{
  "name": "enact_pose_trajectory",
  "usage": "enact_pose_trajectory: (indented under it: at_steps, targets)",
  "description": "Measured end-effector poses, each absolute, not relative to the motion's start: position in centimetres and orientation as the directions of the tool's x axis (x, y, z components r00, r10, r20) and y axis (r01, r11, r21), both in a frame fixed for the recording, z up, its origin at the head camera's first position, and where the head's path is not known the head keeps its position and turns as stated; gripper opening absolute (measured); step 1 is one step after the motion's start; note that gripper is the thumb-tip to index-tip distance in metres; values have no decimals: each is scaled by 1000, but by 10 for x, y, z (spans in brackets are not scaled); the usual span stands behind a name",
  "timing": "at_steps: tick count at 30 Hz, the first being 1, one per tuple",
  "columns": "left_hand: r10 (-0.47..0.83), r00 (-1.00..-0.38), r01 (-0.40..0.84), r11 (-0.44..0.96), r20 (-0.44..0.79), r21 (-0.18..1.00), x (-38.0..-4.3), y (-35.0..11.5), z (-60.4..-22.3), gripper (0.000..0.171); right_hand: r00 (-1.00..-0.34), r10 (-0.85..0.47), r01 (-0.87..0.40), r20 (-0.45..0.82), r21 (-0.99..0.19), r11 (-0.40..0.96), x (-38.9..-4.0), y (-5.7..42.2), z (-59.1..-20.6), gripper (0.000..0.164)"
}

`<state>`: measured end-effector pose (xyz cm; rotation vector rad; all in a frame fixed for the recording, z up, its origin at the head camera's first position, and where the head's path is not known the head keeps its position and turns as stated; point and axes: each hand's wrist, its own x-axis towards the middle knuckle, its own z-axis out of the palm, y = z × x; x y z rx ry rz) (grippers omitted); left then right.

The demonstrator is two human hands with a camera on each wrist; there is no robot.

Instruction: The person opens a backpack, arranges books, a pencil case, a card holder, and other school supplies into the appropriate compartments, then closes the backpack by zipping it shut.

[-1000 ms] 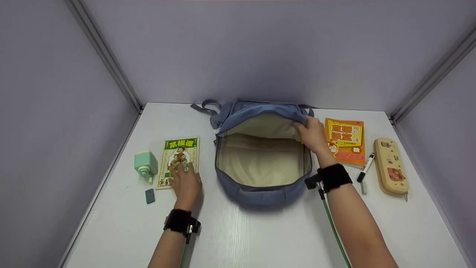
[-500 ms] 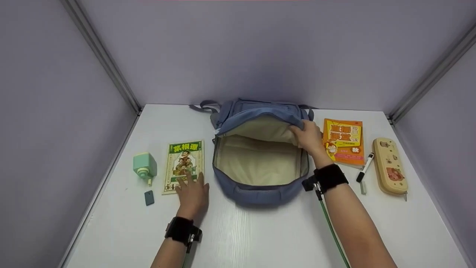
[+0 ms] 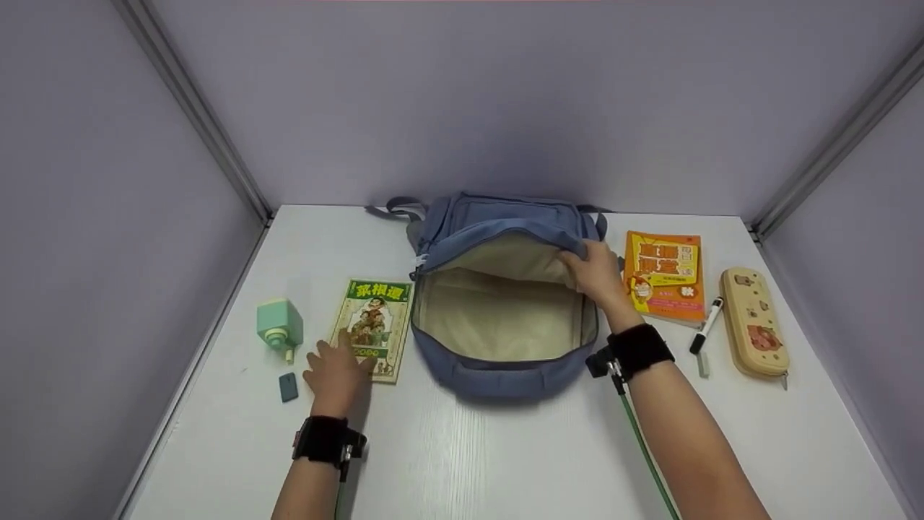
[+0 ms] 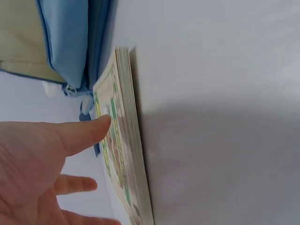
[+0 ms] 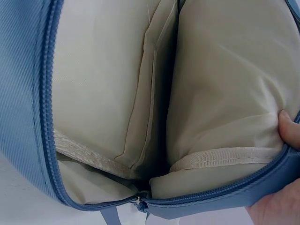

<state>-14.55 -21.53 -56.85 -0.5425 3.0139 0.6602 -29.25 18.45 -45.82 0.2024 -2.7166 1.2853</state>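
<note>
A blue backpack [image 3: 498, 379] lies unzipped on the white table, its beige lining showing. My right hand [image 3: 599, 278] grips the upper flap at its right corner; in the right wrist view the thumb [image 5: 289, 129] presses on the lining inside the zipped edge. Left of the bag lies a green-and-cream book [image 3: 379, 318] with drawn figures on its cover. My left hand [image 3: 336, 375] is spread at the book's lower left corner. In the left wrist view the thumb [image 4: 89, 133] reaches over the cover near the page edge, fingers straight and apart.
On the left are a mint-green box-shaped bottle [image 3: 280, 323] and a small dark eraser-like block [image 3: 288, 387]. To the right lie an orange book [image 3: 668, 278], a black-and-white marker [image 3: 706, 326], a small pale block [image 3: 704, 365] and a yellow pencil case [image 3: 756, 321]. Grey walls enclose the table.
The green-and-cream book has slid right, up to the backpack's left side. My left hand went right with it, then shifted back left to its lower left corner. The right hand keeps holding the flap.
</note>
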Motion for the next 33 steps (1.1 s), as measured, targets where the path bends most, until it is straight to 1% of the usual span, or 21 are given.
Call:
enact_pose_trajectory:
  at_steps: [2, 4, 9, 12, 17, 20, 22, 24, 25, 27, 31, 33]
  targets:
    - [-363, -925, -378, 841, -114, 388, -145, -217, -570, 81, -983, -64, -176, 175, -763, 622, -292, 184, -459, 28]
    - [-377, -918, -393, 840, -118, 373, -145, -218, -572, 84, -982, -62, -177, 176, -764, 620, -292, 184, -460, 28]
    - [-382, -923, -374, 853, -52, 366, -146, -219, -572, 83, -982, -52, -172, 181, -753, 636, -291, 183, -463, 30]
    - [-384, -923, -368, 855, -31, 365, -147, -219, -570, 86, -982, -49, -169, 180, -746, 645, -291, 182, -464, 31]
    - [-390, -921, -378, 881, -13, 284, -151, -217, -566, 100, -980, -48, -180, 194, -746, 642, -291, 181, -462, 29]
    - [-408, -912, -388, 887, 34, 251, -153, -215, -565, 108, -979, -49, -183, 197, -748, 638, -290, 181, -462, 30]
    - [-425, -902, -398, 885, 71, 244, -155, -215, -566, 110, -979, -52, -184, 196, -751, 635, -290, 181, -462, 31]
    - [-431, -895, -396, 885, 112, 246, -156, -216, -566, 104, -978, -59, -190, 198, -754, 629, -290, 181, -463, 30]
    - [-431, -893, -392, 886, 129, 249, -157, -216, -566, 97, -978, -59, -192, 200, -753, 629, -290, 181, -464, 30]
    - [-426, -891, -377, 886, 156, 268, -158, -216, -564, 78, -977, -59, -195, 203, -755, 626, -290, 182, -465, 30]
    - [-410, -886, -326, 882, 216, 340, -159, -217, -560, 28, -976, -57, -198, 209, -754, 626, -290, 182, -466, 30]
    - [-412, -881, -305, 871, 233, 385, -157, -218, -557, 13, -975, -61, -204, 213, -755, 624, -290, 182, -466, 30]
